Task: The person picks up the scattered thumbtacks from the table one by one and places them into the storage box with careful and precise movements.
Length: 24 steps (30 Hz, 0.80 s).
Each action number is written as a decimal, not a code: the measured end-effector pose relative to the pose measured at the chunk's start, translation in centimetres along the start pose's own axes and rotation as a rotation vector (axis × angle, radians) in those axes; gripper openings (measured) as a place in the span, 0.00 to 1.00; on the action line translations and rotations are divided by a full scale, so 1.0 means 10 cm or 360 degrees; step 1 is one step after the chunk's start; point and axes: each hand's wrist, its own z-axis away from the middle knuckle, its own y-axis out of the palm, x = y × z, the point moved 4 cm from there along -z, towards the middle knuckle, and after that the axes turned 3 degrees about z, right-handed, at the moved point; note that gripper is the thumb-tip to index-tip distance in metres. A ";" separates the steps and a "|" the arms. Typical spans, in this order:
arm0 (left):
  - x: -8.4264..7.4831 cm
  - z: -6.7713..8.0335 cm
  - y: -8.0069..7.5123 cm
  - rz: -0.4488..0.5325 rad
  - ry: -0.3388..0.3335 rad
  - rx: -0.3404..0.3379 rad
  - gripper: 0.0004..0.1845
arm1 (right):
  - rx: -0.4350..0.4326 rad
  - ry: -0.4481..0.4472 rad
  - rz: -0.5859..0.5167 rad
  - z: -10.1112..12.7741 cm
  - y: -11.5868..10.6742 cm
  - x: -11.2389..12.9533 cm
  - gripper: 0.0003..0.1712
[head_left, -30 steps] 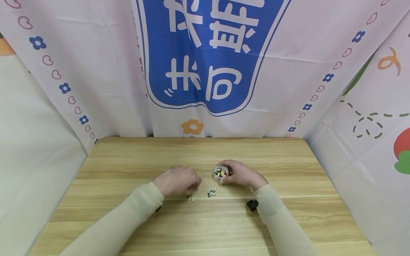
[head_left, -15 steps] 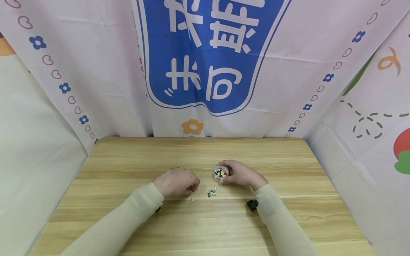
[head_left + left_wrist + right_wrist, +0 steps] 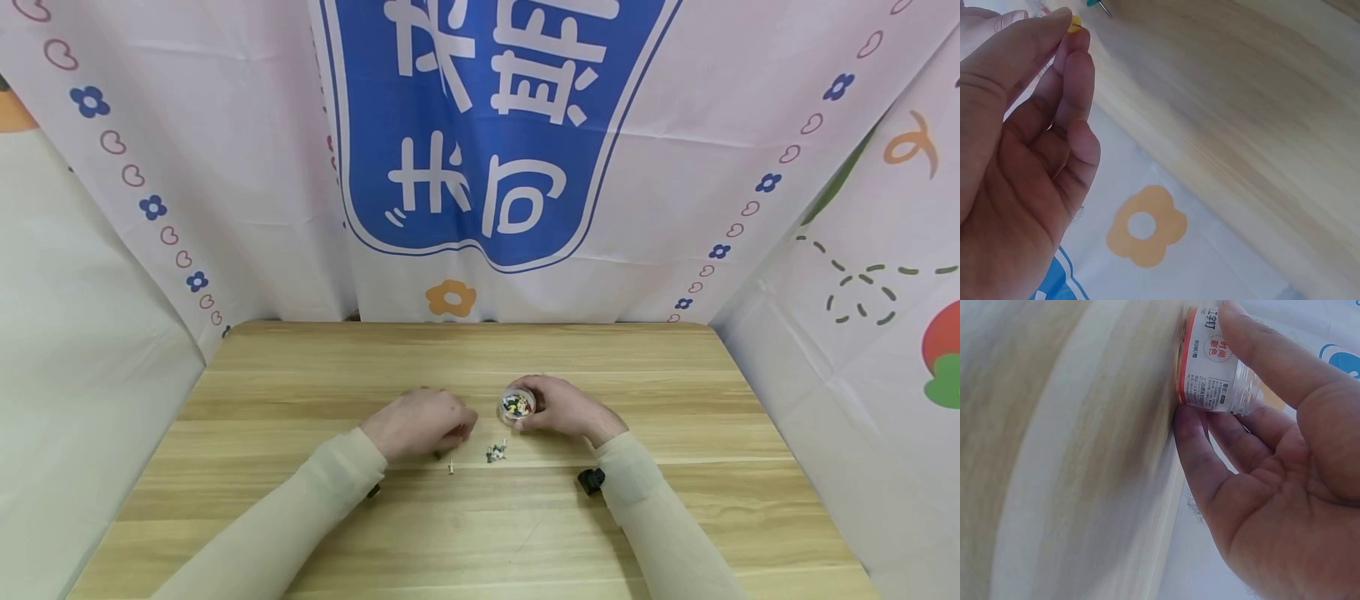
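Note:
A small clear jar (image 3: 516,405) of coloured pushpins stands on the wooden table (image 3: 480,533). My right hand (image 3: 536,410) grips it from the right; in the right wrist view the thumb and fingers curl round the labelled jar (image 3: 1216,362). My left hand (image 3: 465,427) hovers just left of the jar. In the left wrist view its thumb and forefinger pinch a small yellow pushpin (image 3: 1074,24). Loose pushpins (image 3: 495,452) lie in front of the jar. A single white pin (image 3: 451,467) and a green pin (image 3: 437,455) lie near the left hand.
A printed cloth backdrop (image 3: 480,167) hangs behind and beside the table. A small black object (image 3: 591,480) sits by my right sleeve. The table's near half holds only my forearms.
My left hand has lifted off the white pin and shifted slightly right toward the jar. The right hand and jar have stayed put.

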 end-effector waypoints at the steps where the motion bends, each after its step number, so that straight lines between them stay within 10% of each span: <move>1: 0.00 -0.01 0.00 0.0003 0.0004 -0.0006 0.15 | -0.0001 0.0003 -0.0002 0.00 0.00 0.00 0.37; 24: -0.15 -0.36 -0.07 0.0045 -0.0088 -0.0277 0.02 | 0.0002 -0.0017 -0.0036 -0.01 0.01 -0.02 0.35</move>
